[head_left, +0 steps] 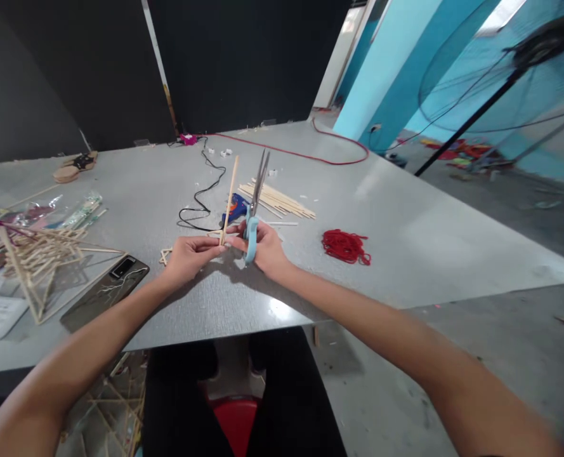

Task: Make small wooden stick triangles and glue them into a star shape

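Note:
My left hand [190, 256] pinches the lower end of a thin wooden stick [229, 197], which points up and away from me. My right hand [264, 249] is closed on the light blue handles of a pair of scissors [255, 202]; the blades point upward and stand slightly apart, just right of the stick. Both hands hover over the grey table [405, 216], almost touching each other. A bundle of wooden sticks [279, 199] lies just behind the hands, beside a blue glue gun [235, 208] with a black cord.
A red tangle of thread [346, 246] lies to the right. At the left lie a wooden stick frame [37, 260], a phone [106, 292] and plastic bags [63, 212]. A red cable [310, 154] runs along the far side. A fan stand [476, 114] rises at right.

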The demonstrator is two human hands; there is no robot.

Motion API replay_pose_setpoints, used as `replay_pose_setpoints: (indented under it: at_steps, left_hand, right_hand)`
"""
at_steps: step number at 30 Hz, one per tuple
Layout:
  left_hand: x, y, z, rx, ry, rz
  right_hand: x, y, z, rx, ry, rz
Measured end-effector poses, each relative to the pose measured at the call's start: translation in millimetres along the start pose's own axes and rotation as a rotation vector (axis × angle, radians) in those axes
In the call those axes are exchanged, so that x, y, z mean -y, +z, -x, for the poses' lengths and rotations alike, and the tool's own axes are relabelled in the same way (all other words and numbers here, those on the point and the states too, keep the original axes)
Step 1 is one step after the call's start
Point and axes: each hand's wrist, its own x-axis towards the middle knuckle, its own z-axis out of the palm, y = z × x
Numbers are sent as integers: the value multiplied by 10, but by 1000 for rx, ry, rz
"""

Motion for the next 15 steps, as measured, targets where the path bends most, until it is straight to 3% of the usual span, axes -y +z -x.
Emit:
replay_pose_setpoints:
  at_steps: [7, 15]
  left_hand:
    - [-40, -79, 9, -39, 0, -85]
    - [-65, -92, -1, -5, 115, -209]
  right_hand:
    - [-100, 190, -83, -60, 0, 53]
    - [-160, 184, -59, -30, 18, 108]
